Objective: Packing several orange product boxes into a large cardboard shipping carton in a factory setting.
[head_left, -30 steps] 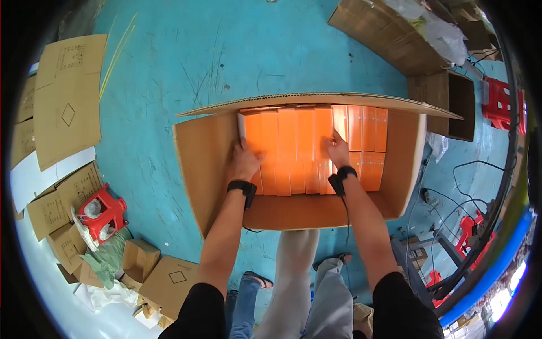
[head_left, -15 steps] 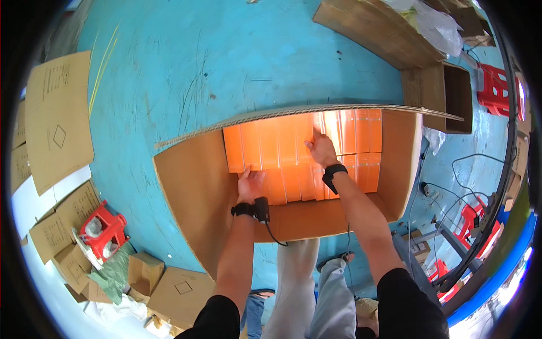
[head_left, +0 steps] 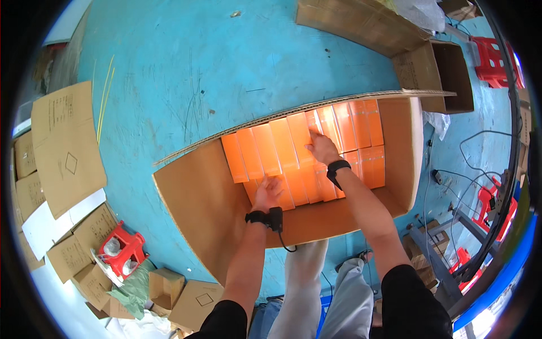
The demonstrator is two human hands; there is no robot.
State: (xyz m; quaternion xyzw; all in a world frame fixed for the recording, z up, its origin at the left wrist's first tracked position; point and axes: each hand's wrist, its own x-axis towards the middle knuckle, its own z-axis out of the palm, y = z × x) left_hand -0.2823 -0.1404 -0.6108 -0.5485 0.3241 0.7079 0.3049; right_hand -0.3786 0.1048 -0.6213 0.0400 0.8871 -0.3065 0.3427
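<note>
Two rows of slim orange boxes (head_left: 268, 150) stand packed side by side inside a large open cardboard carton (head_left: 195, 195). My left hand (head_left: 268, 192) is at the front row near its left end, its fingers apart and touching the orange boxes around the line where the rows meet. Farther right, my right hand (head_left: 324, 150) rests on the boxes near the middle, with thumb and forefinger spread and its other fingers partly hidden. Neither hand holds a lifted box. Both wrists wear black bands, and a small black device with a cable hangs at the left one.
Empty cardboard cartons (head_left: 367, 28) lie on the blue floor at the far right. Flattened cardboard (head_left: 68, 147) and a red stool (head_left: 123, 248) are at the left. Cables (head_left: 463, 181) and a grey metal frame (head_left: 435, 265) stand at the right. Another person's legs (head_left: 305, 282) show below the carton.
My left hand has slid right along the front row, uncovering boxes at its left end. My right hand stays near the same spot. The whole view has tilted a little.
</note>
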